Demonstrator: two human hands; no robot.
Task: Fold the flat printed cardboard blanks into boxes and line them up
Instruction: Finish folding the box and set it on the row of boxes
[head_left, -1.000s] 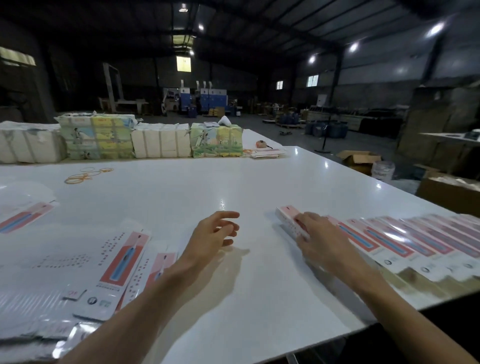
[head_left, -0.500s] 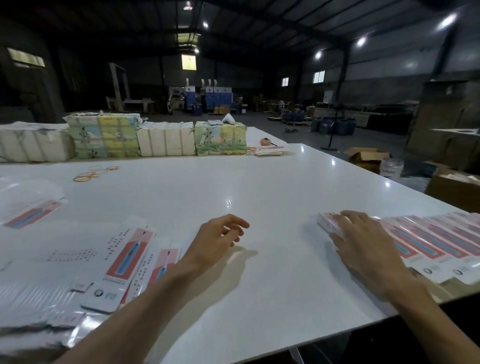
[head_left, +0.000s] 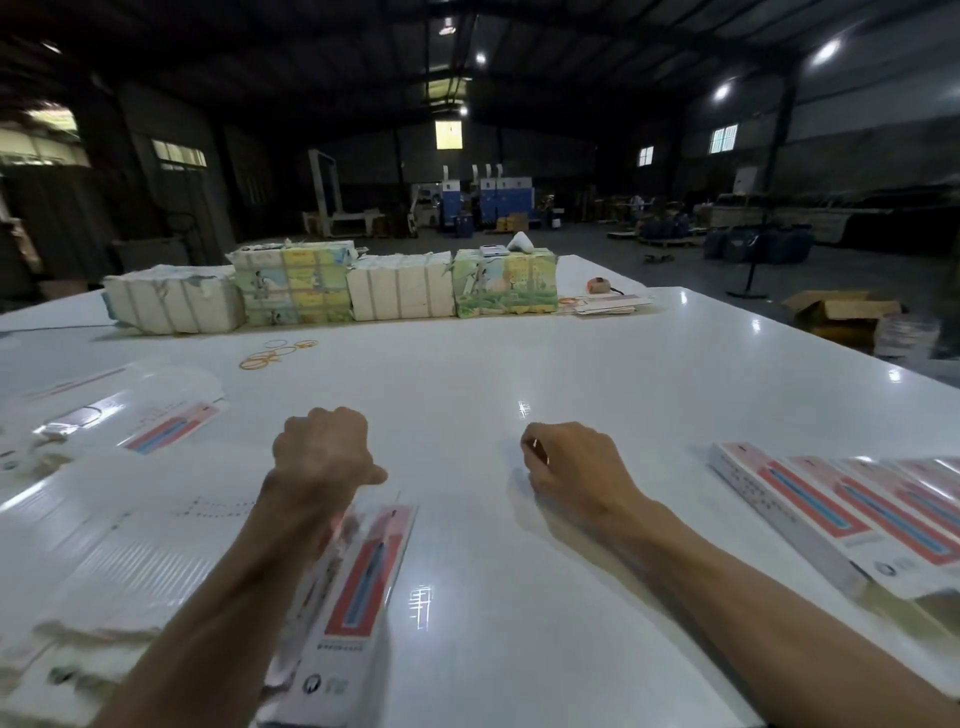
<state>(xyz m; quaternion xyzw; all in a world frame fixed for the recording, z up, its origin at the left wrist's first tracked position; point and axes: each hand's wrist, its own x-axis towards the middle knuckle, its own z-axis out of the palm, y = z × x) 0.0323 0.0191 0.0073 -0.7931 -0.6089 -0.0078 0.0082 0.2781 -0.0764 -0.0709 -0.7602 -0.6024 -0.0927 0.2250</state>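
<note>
A flat printed cardboard blank (head_left: 363, 597), white with a red and blue panel, runs from under my left wrist toward me, partly blurred. My left hand (head_left: 322, 447) is curled into a fist at its far end, thumb beside the blank's top edge, apparently gripping it. Curled shut on the bare white table (head_left: 519, 364), my right hand (head_left: 571, 467) shows nothing in it. A row of folded boxes (head_left: 831, 514) lies side by side at the right, apart from that hand. Under my left forearm spreads a stack of flat blanks (head_left: 130, 545).
Wrapped bundles (head_left: 400, 291) line the table's far edge, with rubber bands (head_left: 270, 353) lying in front of them. More blanks in clear plastic (head_left: 171, 431) lie at the left. A brown carton (head_left: 841, 312) stands on the floor beyond the right edge.
My right hand left the end box of the row and came to the middle, fingers now curled. The open left hand closed into a fist, with a blank now under its wrist.
</note>
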